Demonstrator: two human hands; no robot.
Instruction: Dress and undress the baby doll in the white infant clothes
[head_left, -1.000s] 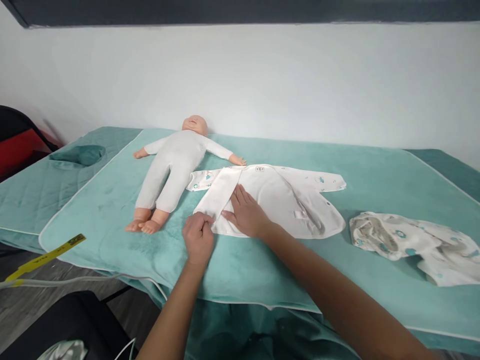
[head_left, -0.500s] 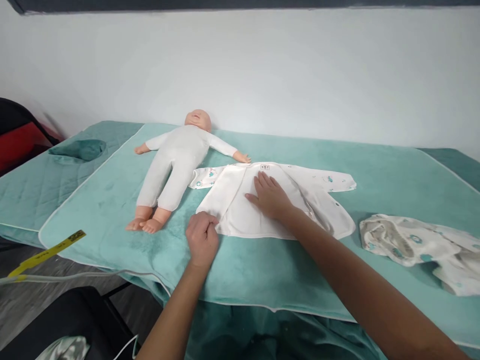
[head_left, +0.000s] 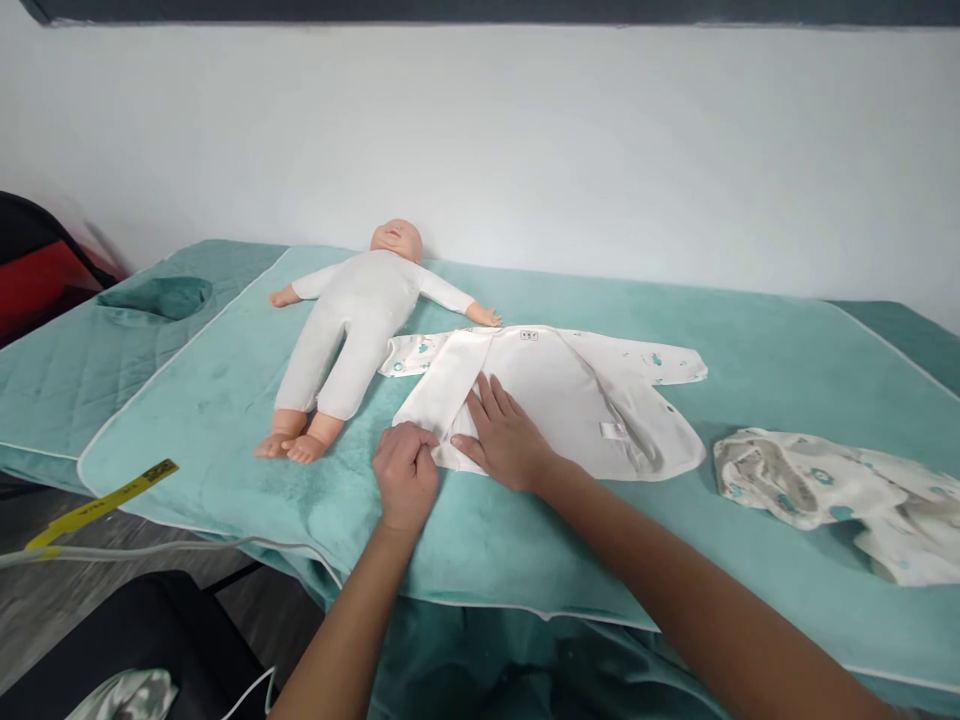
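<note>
A white baby shirt (head_left: pixel 555 385) lies spread on the green bed cover, its front laid open and its patterned sleeves stretched to both sides. My left hand (head_left: pixel 406 472) is closed on the shirt's lower left corner, fingers curled over the edge. Flat on the inner cloth, near the left front panel, rests my right hand (head_left: pixel 510 435) with its fingers extended. Touching the shirt's neckline with one hand is a baby doll (head_left: pixel 367 295) in a white cloth body, lying on its back to the left.
Another printed baby garment (head_left: pixel 840 485) lies crumpled at the right. The green cover (head_left: pixel 225 400) spans the bed, with a face hole at its left end. A black chair (head_left: pixel 172 640), a cable with a yellow tag (head_left: pixel 105 505) and a white wall surround it.
My right hand has slid left and toward me across the shirt, uncovering the middle and a small white tag. My left hand has stayed at the corner.
</note>
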